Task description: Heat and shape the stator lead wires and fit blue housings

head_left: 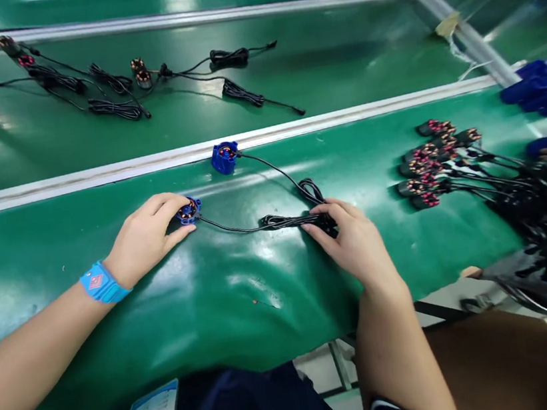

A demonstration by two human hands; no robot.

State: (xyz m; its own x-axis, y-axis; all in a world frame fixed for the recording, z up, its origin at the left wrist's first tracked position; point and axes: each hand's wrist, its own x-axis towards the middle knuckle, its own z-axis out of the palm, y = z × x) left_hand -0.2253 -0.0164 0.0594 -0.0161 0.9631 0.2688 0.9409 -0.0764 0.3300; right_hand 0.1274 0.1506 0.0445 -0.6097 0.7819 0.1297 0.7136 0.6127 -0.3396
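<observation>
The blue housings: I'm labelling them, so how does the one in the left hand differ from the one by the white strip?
The held housing is gripped by the left hand; the far housing stands untouched by the white strip. That hand partly covers the held housing, while the far housing is unobstructed. Both are blue, coppery inside.

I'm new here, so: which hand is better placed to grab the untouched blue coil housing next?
Probably the left hand: nearer that blue coil housing, though holding a second housing; the right hand holds black cables.
</observation>
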